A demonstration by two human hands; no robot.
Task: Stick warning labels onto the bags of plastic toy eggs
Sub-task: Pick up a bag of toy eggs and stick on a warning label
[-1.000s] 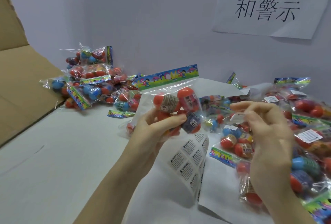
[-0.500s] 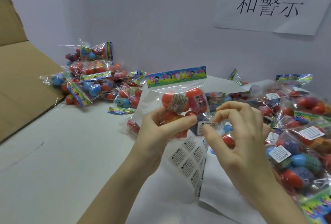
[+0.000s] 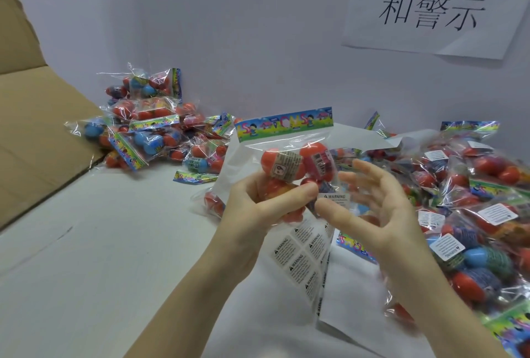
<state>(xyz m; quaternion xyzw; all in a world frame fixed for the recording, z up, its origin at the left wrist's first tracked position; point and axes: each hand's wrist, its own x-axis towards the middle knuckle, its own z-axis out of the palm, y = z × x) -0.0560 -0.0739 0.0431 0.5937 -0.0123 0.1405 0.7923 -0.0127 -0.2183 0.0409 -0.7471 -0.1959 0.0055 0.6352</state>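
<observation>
Warning label sits on the held bag, right thumb at its lower edge

The left hand [image 3: 258, 208] grips a clear plastic bag of red toy eggs with a bright cartoon header card [image 3: 289, 154], fingers curled behind it and the thumb laid across the front. The bag stands upright between both hands, header card on top. A small white warning label [image 3: 334, 199] lies on the bag's front, just right of the left thumb tip. The right hand [image 3: 381, 214] is spread loosely, fingers straight and parted, holding nothing; its thumb tip sits at the label's lower edge, though actual contact cannot be told.

Below the left hand, hanging from behind the bag, is a white backing sheet of printed warning labels [image 3: 301, 260], bent and tilted, its stickers in rows. Whether the left hand also pinches this sheet cannot be told.

To the right of the right hand lies a heap of clear bags of red and blue eggs bearing white labels [image 3: 473, 214]. Far to the left of the left hand, against the wall, is another pile of clear bags of red and blue eggs [image 3: 149, 131]. Both heaps rest on the white bench [image 3: 100, 257]. A brown cardboard flap [image 3: 34, 128] slopes at the far left. Above the right hand, a white paper sign with black characters [image 3: 433, 11] hangs on the wall
</observation>
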